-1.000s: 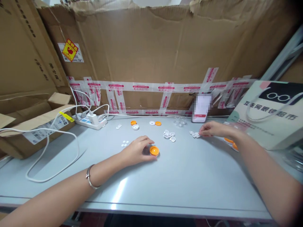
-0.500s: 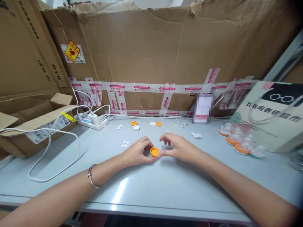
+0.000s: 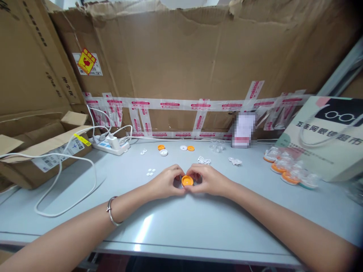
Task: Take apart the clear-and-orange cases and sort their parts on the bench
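Two bare arms reach in over the grey bench (image 3: 198,223), a silvery bangle (image 3: 110,210) on the left wrist, this side of a shallow orange dish (image 3: 187,181). The dish sits right between the hands: the left hand (image 3: 166,182) curls its thumb and fingers narrowly about the dish's left side, and the right hand (image 3: 211,180) closes in much the same way on its right. Whether the dish rests on the bench or is lifted slightly, I can't tell from here.

A little beyond the dish, over to its left, lie four small white discs (image 3: 151,174). Well to the dish's right there's a row of clear-topped pieces (image 3: 289,177), most on orange bases. Just past the dish and slightly right is a heap of white openwork parts (image 3: 203,161), with another white bunch (image 3: 235,161) farther right. Straight beyond the dish, a white ring (image 3: 183,148) and an orange ring (image 3: 191,148) lie side by side. Behind the dish and to its right stands a phone (image 3: 243,132), and a big taped carton (image 3: 184,60) walls off everything beyond.
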Demonstrator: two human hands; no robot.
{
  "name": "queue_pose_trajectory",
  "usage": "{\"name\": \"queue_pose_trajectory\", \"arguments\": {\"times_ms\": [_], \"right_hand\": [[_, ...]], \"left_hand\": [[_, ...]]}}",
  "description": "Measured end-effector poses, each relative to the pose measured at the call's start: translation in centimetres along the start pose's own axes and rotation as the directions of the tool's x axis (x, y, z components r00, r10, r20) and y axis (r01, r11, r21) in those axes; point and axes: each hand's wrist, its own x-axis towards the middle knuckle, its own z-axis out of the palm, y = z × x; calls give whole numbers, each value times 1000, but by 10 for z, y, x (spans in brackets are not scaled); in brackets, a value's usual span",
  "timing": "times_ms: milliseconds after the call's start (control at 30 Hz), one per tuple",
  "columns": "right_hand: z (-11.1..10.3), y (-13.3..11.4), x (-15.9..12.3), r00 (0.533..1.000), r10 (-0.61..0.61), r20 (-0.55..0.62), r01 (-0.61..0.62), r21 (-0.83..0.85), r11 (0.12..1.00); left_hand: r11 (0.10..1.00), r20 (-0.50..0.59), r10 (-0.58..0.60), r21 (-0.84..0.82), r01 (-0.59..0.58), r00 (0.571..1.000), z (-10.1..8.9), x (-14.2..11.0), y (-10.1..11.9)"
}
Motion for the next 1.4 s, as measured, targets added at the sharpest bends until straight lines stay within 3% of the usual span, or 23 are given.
{"name": "queue_pose_trajectory", "arguments": {"times_ms": [167,333,433,633,800,1067,1233,1400], "right_hand": [[-6,-2,-1,999,-7,-37,9,66,998],[-16,8,3,977,129,-169,-96,190,977],[-19,19,22,955,194,-225,-169,123,978],[-8,36,91,972,209,-111,-229,-219,948],[12,37,126,956,263,-131,-288,-252,924],[21,36,144,934,294,-201,-325,-147,934],[10,38,125,930,273,-248,-289,-31,957],[-1,28,52,964,201,-173,-167,194,967]], "left_hand": [[1000,2,5,-2,-5,1000,-1,-1,2],[999,-2,-15,-40,15,1000,-1,-3,3],[998,6,-24,-61,25,1000,-1,-4,2],[998,3,-33,-46,33,999,-1,-5,1],[999,4,-16,-44,17,1000,-2,-5,0],[999,11,-23,-47,23,1000,-3,-5,0],[998,11,-22,-52,23,1000,-3,-5,-1],[998,17,-21,-56,22,1000,-3,-5,-2]]}}
